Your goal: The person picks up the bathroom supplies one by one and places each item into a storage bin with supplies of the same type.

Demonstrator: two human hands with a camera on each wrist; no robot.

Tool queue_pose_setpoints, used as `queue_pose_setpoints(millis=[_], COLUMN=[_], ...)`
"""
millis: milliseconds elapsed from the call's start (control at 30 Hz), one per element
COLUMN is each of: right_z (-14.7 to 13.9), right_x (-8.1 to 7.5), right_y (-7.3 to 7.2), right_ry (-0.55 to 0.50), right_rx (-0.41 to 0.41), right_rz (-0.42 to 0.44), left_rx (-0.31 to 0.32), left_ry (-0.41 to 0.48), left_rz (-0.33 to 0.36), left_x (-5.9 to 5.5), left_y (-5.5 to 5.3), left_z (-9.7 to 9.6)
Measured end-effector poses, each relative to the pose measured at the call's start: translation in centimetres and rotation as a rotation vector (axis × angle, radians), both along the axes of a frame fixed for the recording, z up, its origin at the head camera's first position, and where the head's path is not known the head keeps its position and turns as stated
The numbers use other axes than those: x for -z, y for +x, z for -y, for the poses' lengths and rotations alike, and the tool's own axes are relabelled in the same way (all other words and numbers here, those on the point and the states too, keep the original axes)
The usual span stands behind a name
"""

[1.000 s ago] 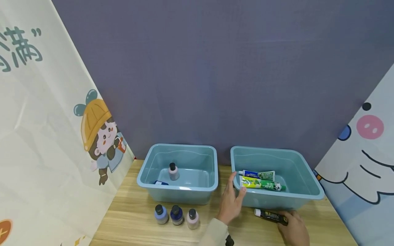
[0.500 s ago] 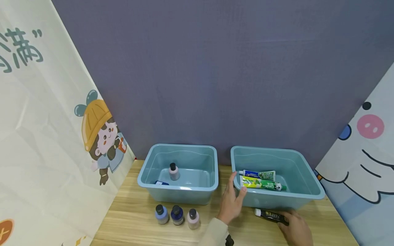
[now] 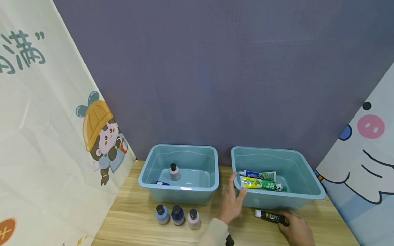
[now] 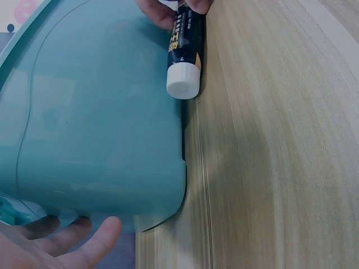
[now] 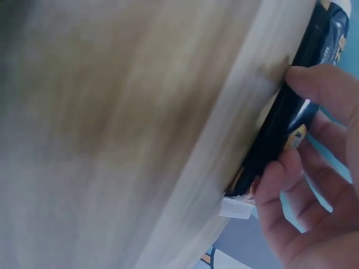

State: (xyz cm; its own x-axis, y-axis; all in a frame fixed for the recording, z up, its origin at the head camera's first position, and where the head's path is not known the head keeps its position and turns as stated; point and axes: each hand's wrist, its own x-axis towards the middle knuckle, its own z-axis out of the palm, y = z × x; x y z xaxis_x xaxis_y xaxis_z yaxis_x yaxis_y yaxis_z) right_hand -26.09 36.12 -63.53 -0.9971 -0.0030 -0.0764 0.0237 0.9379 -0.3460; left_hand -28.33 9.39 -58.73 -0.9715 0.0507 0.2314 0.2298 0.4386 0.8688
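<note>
My right hand (image 3: pixel 296 228) pinches a black toothpaste tube (image 3: pixel 271 216) with a white cap, just in front of the right-hand blue bin (image 3: pixel 277 201). In the right wrist view, the thumb is on one side of the tube (image 5: pixel 280 123) and the fingers on the other, close over the wooden table. At that bin's left front corner is my left hand (image 3: pixel 231 204), fingers extended at the rim. Two toothpaste tubes lie inside the bin: a green-and-yellow tube (image 3: pixel 263 183) and a blue-and-green tube (image 3: pixel 260 175).
Left of it stands a second blue bin (image 3: pixel 181 195) with a pale pink bottle (image 3: pixel 174 172) and a dark blue item (image 3: pixel 162 183) inside. In front are a light blue bottle (image 3: pixel 162 215), a navy bottle (image 3: pixel 177 216) and a pink bottle (image 3: pixel 193 219). A grey wall (image 3: pixel 197 85) rises behind.
My right hand has shifted slightly to the right along the black toothpaste tube, which stays in nearly the same place. The left hand remains at the bin's corner.
</note>
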Motion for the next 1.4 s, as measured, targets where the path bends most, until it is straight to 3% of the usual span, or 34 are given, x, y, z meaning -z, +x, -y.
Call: queue_pose_setpoints(millis=[233,567,833,1100,1400], right_z=[0.2,0.2,0.4,0.7,0.9], right_x=[-0.3,-1.0,-1.4,-1.5,-1.8], right_y=[0.2,0.5,0.8,0.9,2.0], right_ry=[0.000,0.048,0.126,0.118,0.088], right_rx=[0.000,-0.018,-0.068,-0.067,-0.052], right_rz=[-0.013,0.036,-0.051,-0.003,-0.124], left_rx=[-0.001,-0.009,-0.012,-0.019,-0.023], left_ry=[0.004,0.000,0.020,0.018,0.018], left_rz=[0.007,-0.001,-0.007,0.006,0.007], left_x=[-0.2,0.0,0.0,-0.3,0.1], left_y=[0.1,0.1,0.1,0.1,0.0], left_z=[-0.1,-0.3,-0.3,-0.3,-0.2])
